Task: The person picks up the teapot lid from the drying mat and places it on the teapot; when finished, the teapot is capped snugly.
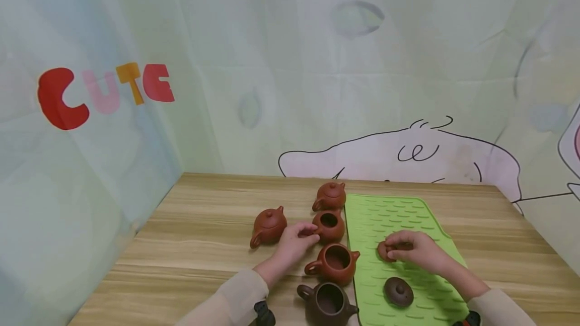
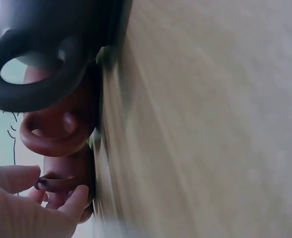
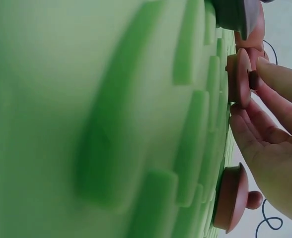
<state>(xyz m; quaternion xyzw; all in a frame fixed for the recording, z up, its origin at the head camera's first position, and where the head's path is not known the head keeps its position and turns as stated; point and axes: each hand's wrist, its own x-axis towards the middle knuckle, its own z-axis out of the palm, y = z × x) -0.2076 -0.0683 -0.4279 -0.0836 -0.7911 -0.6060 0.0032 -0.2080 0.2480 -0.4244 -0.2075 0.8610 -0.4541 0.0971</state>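
My left hand point(image 1: 294, 245) pinches the handle of a small reddish-brown teapot point(image 1: 333, 233), which stands lidless on the table. In the left wrist view, thumb and fingers lie around that handle point(image 2: 61, 185). Over the green mat point(image 1: 376, 215), my right hand point(image 1: 419, 253) has thumb and fingertips at a reddish-brown lid point(image 1: 385, 252). The right wrist view shows this lid point(image 3: 242, 79) near the mat, with fingertips at its knob and rim. Another reddish-brown lid point(image 3: 230, 198) lies below the palm, mostly hidden in the head view. A dark brown lid point(image 1: 399, 292) rests nearer on the mat.
Nearer in the row stand a lidless reddish-brown teapot point(image 1: 340, 270) and a dark brown one point(image 1: 327, 311). Lidded teapots stand at the row's far end point(image 1: 332, 196) and left of it point(image 1: 270, 225). A printed cloth point(image 1: 254, 64) hangs behind the wooden table point(image 1: 204, 205).
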